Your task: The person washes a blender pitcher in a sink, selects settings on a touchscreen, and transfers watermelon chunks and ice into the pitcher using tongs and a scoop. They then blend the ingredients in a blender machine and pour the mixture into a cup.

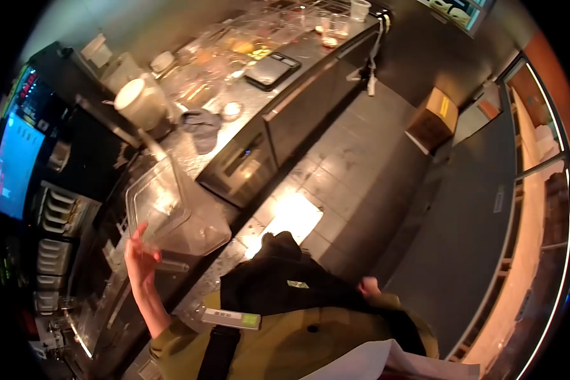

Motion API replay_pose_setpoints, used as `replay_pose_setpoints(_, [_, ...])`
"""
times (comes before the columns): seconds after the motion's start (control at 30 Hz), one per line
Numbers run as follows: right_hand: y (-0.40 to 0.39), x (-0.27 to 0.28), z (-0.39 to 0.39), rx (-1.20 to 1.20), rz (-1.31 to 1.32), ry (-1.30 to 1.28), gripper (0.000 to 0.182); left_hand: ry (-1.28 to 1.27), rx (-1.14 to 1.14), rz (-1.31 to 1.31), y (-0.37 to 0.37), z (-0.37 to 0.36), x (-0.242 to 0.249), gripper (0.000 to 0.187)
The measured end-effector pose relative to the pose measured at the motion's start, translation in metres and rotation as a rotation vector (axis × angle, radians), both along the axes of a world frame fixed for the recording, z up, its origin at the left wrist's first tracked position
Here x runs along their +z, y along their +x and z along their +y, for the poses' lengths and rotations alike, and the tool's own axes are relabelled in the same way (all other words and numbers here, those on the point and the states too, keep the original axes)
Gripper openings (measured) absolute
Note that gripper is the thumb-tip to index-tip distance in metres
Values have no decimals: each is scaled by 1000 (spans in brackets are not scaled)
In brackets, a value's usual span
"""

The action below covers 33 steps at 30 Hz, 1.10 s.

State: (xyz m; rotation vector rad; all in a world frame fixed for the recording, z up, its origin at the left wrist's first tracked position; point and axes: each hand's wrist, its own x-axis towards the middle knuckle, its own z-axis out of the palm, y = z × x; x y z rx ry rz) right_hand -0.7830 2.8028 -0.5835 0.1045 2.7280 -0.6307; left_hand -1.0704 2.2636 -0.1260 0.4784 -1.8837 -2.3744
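A clear rectangular plastic tub (199,228) is tilted over the edge of the counter on the left. My left hand (140,256) grips its near side, with the fingers partly seen through the plastic. By the right side of my dark apron (285,269) is my right hand (370,287), small and partly hidden. Its fingers do not show clearly, and I see nothing held in it. Beyond the tub, a dark grey cloth (201,130) lies crumpled on the counter beside a large white pitcher-like container (139,104).
The metal counter (237,131) runs away from me, bearing a black scale (273,71) and several clear containers. A lit screen (18,166) stands at left. A cardboard box (433,119) sits on the floor near a long grey cabinet (453,215) along the right.
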Motion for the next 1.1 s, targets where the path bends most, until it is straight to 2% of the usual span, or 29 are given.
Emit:
replay_pose_setpoints(0.03, [-35, -11, 31, 181, 18, -3, 22, 19, -109, -52, -19, 27, -2, 48])
replay_pose_setpoints(0.07, [-77, -22, 42, -116, -143, -150, 19, 126, -182, -45, -38, 58, -3, 48])
replay_pose_setpoints(0.1, [-120, -30, 53, -501, -241, -339, 18, 114, -165, -71, -58, 85, -4, 47])
replay_pose_setpoints(0.13, [-163, -36, 63, -869, -254, -465, 18, 80, -249, -108, -81, 116, -6, 52])
replay_pose_setpoints(0.17, [-210, -27, 68, -970, -171, -717, 12, 167, -313, -76, -109, 140, -17, 52])
replay_pose_setpoints(0.2, [-257, -14, 72, -1065, -90, -974, 13, 201, -314, -67, -136, 160, -26, 53])
replay_pose_setpoints(0.27, [-339, 52, 57, -1064, 51, -1045, 16, 212, -221, -25, -179, 223, -16, 53])
replay_pose_setpoints(0.37, [-422, 97, 82, -879, -51, -1016, 13, 233, -152, 50, -259, 284, -29, 48])
replay_pose_setpoints(0.47, [-493, 95, 144, -617, -200, -723, 13, 262, -14, 89, -331, 320, -42, 37])
replay_pose_setpoints(0.6, [-600, 145, 169, -545, 21, -698, 18, 163, 205, 118, -412, 346, -44, 45])
replay_pose_setpoints(0.63, [-631, 149, 168, -474, 51, -713, 17, 190, 206, 110, -431, 346, -48, 32])
replay_pose_setpoints(0.73, [-725, 182, 139, -235, 147, -776, 17, 138, 316, 132, -466, 361, -56, 32])
replay_pose_setpoints(0.77, [-758, 183, 129, -123, 218, -793, 17, 113, 314, 165, -472, 370, -57, 50])
replay_pose_setpoints(0.8, [-786, 181, 114, -11, 291, -813, 18, 94, 338, 182, -476, 375, -59, 50])
replay_pose_setpoints(0.87, [-833, 221, 86, 121, 358, -713, 19, 55, 405, 196, -486, 392, -63, 51])
replay_pose_setpoints(0.9, [-856, 227, 74, 208, 362, -679, 21, 46, 466, 132, -491, 400, -63, 65])
replay_pose_setpoints(1.0, [-916, 235, 44, 476, 420, -712, 28, 43, 635, 141, -509, 433, -55, 80])
replay_pose_setpoints(1.03, [-931, 227, 30, 569, 414, -631, 29, 17, 593, 147, -510, 437, -56, 86])
replay_pose_setpoints(1.07, [-942, 223, 21, 646, 494, -564, 32, 39, 644, 108, -517, 445, -56, 80])
replay_pose_setpoints(1.1, [-951, 218, 11, 704, 447, -574, 33, 46, 677, 119, -523, 449, -57, 76])
